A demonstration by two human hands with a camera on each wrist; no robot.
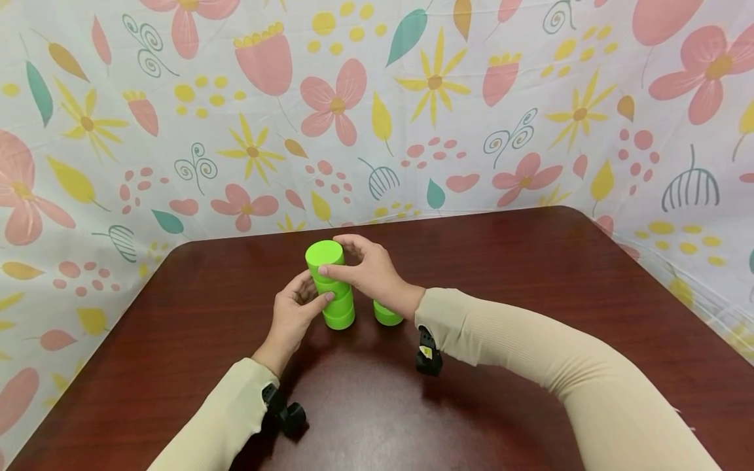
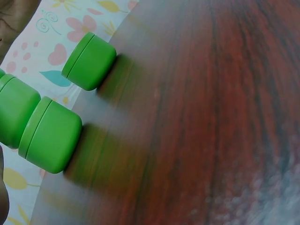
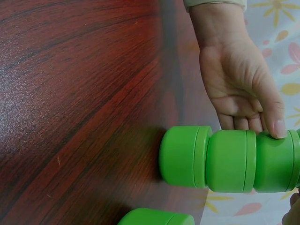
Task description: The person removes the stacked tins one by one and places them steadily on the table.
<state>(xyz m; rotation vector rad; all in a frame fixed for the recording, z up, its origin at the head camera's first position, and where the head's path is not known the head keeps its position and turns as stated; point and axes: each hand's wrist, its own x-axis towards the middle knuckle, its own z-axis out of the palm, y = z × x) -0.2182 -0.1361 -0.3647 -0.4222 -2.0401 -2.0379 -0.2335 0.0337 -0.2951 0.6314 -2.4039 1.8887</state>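
Several small green round jars with lids stand in an upright stack (image 1: 338,315) on the table. My right hand (image 1: 377,271) grips the top jar (image 1: 324,254), thumb at the front and fingers at its far side. Lower down, my left hand (image 1: 292,317) holds the stack from the left, and in the right wrist view its thumb (image 3: 279,126) presses on the third jar (image 3: 274,164) from the bottom. One more green jar (image 1: 389,315) stands apart, right of the stack and partly hidden by my right wrist; the left wrist view shows this single jar (image 2: 91,63) whole.
The dark reddish-brown wooden table (image 1: 501,261) has a glossy top and rounded far corners. A white cloth (image 1: 377,98) with flowers and leaves hangs behind it and along its sides. Black wrist cameras (image 1: 428,353) sit below both sleeves.
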